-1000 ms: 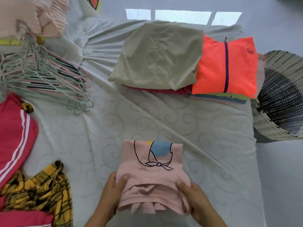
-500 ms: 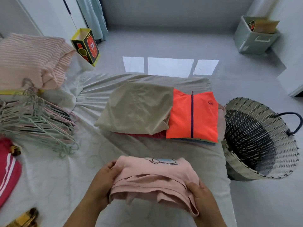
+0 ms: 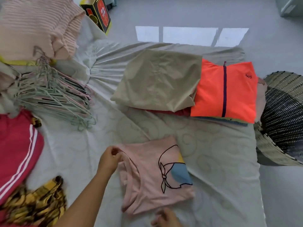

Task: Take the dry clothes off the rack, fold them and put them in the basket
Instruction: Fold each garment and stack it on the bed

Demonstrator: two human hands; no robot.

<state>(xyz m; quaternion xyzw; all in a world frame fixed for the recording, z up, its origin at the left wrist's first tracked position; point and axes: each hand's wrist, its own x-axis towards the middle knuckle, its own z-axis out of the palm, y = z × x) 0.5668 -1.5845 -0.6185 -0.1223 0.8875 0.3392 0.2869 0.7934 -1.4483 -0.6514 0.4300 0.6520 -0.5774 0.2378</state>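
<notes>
Pink shirt (image 3: 155, 176), folded, is laid flat on the bed (image 3: 221, 169), directly right of the left-hand fingers (image 3: 114, 152) and just beyond the right-hand ones. Its far-left corner is pinched by the left hand (image 3: 109, 160), with the fingers curled tight on the cloth. Right hand (image 3: 165, 218) is cut off by the lower frame edge at the shirt's near hem. It is blurred, so contact and the curl of its fingers cannot be told.

Change noted: half a second ago the shirt was held up off the bed in both hands, with the print nearly edge-on. It has since been set down and turned a quarter, so the bow-and-blue print lies sideways. The right hand has dropped to the frame's edge.

Writing: small dark letters on the chest of the orange jacket (image 3: 224, 90) are read roughly as "WS". Characters on the red-and-yellow box (image 3: 98, 12), far beyond the left fingers, are not legible.

Containers: woven basket (image 3: 282, 112) is set far right of the fingers, past the bed's edge. Only its dark weave is seen inside.

Beyond the fingers, a beige garment (image 3: 157, 79) is stacked on red cloth, touching the jacket. Hangers (image 3: 54, 95) are heaped left and beyond, with a ribbed pink sweater (image 3: 37, 25) past them. A striped red garment (image 3: 18, 148) and a yellow plaid garment (image 3: 36, 205) are left of the left forearm.
</notes>
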